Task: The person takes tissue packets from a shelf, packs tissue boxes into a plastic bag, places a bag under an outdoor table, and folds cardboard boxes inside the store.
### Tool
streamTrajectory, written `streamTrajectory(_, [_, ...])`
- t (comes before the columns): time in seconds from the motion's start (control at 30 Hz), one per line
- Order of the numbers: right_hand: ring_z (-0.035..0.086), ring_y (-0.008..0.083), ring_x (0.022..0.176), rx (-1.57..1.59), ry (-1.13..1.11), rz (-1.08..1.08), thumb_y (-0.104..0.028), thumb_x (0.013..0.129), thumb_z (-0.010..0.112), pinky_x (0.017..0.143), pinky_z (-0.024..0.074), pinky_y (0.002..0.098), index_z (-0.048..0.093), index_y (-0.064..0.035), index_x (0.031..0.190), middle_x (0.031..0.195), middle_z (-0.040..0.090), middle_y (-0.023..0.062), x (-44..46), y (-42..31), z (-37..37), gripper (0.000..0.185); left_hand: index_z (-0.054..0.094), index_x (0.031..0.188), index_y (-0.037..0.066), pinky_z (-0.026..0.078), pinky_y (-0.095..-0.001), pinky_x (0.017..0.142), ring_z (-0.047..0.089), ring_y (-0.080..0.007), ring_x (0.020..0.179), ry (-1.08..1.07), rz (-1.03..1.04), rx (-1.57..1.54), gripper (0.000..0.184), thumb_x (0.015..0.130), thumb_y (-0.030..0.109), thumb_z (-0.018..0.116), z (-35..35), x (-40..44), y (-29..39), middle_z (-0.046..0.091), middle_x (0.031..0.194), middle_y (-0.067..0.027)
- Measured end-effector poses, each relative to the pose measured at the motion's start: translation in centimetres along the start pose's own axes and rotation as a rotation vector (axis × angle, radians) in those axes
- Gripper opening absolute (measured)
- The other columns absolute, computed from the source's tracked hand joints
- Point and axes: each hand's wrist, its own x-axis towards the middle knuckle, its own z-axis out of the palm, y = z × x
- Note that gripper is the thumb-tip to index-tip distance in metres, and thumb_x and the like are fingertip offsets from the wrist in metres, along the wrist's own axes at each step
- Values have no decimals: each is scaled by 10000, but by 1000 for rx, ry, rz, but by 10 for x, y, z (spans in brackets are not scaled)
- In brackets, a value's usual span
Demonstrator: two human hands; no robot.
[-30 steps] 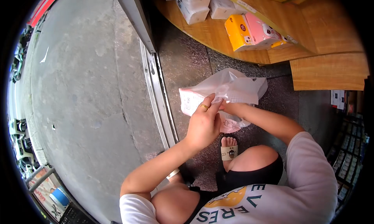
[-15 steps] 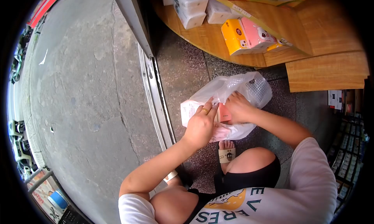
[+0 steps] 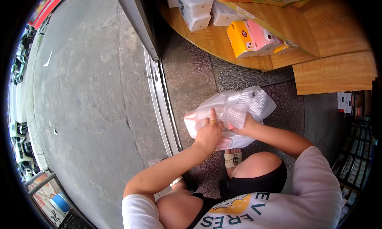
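the plastic bag is by the floor's edge along the door track; left hand over it, index straight, right hand partly hidden, both grips unclear. tugging unevenly could tear thin plastic against its boxy contents.

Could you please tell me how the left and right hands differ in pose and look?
The left hand lies on the plastic bag, while the right hand reaches under its plastic. A ring shows on the left hand; the right hand's fingers are mostly hidden, so I cannot tell about rings there. Both hands touch the bag.
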Motion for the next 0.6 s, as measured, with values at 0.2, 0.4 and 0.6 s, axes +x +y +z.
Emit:
streamTrajectory(0.2, [484, 379, 1009, 79, -275, 62, -152, 632, 694, 854, 426, 396, 391, -23, 1219, 1122, 444, 220, -3, -20, -43, 674, 603, 964, -16, 446, -357, 806, 445, -346, 1109, 6, 7, 74, 275, 779, 163, 509, -5, -5, -14, 304, 1294, -325])
streamTrajectory(0.4, [516, 306, 987, 234, 14, 80, -187, 525, 762, 838, 429, 368, 468, -78, 1149, 1068, 508, 153, 24, -45, -90, 698, 617, 904, 9, 492, -384, 707, 557, -344, 923, -77, -131, -535, 250, 747, 189, 543, -25, -1, -40, 545, 1113, -203])
streamTrajectory(0.6, [550, 250, 876, 189, 205, 84, -175, 499, 765, 784, 441, 348, 370, -51, 1238, 1100, 479, 147, 26, -59, -83, 847, 423, 1149, -108, 449, -292, 793, 569, -266, 945, -81, -264, -1675, 622, 705, 273, 634, -79, -14, -46, 559, 1020, -230])
